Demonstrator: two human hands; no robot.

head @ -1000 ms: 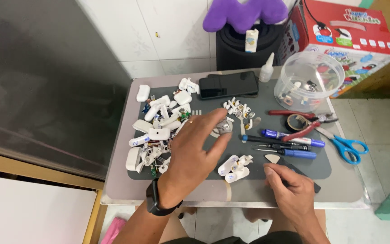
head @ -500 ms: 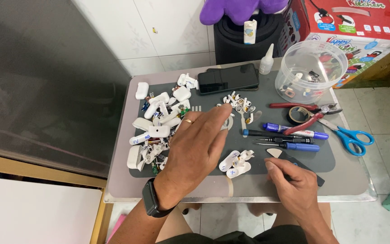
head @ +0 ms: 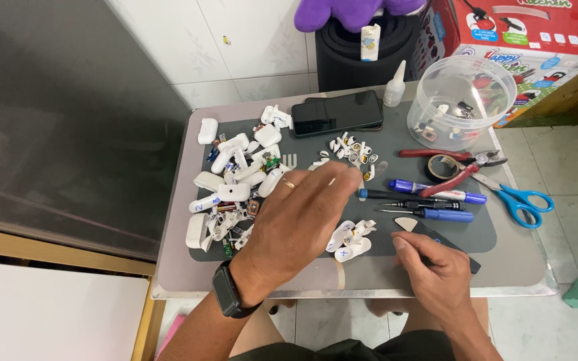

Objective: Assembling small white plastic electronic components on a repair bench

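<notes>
Left hand (head: pixel 306 214) is stretched forward over the grey mat (head: pixel 503 234), palm down, fingers loosely spread and slightly blurred; it grips nothing that shows. A ring sits on one finger and a dark watch (head: pixel 231 299) on the wrist. Its fingertips hover just short of a cluster of small white earbud parts (head: pixel 352 150), whether touching cannot be told. Beyond that cluster lies a black phone (head: pixel 338 112).

To the outer side of the left hand: a heap of white earbud cases and shells (head: pixel 235 187). Between the two hands: a few white shells marked in blue (head: pixel 349 241), close under the left hand's palm edge.

Right hand (head: pixel 436 267) rests at the near edge of the bench (head: pixel 182 281), fingers curled around a thin dark tool (head: pixel 453 247) that pokes out past the knuckles. Just ahead of its fingertips lies a white pick (head: pixel 406 224).

Further ahead of the right hand: blue-handled screwdrivers (head: pixel 429 214), a blue marker (head: pixel 436 192), red pliers (head: pixel 456 170), a tape roll (head: pixel 444 166). Off to its outer side, blue scissors (head: pixel 520 200). Far beyond, a clear plastic tub (head: pixel 461 93) and a small glue bottle (head: pixel 395 87).
</notes>
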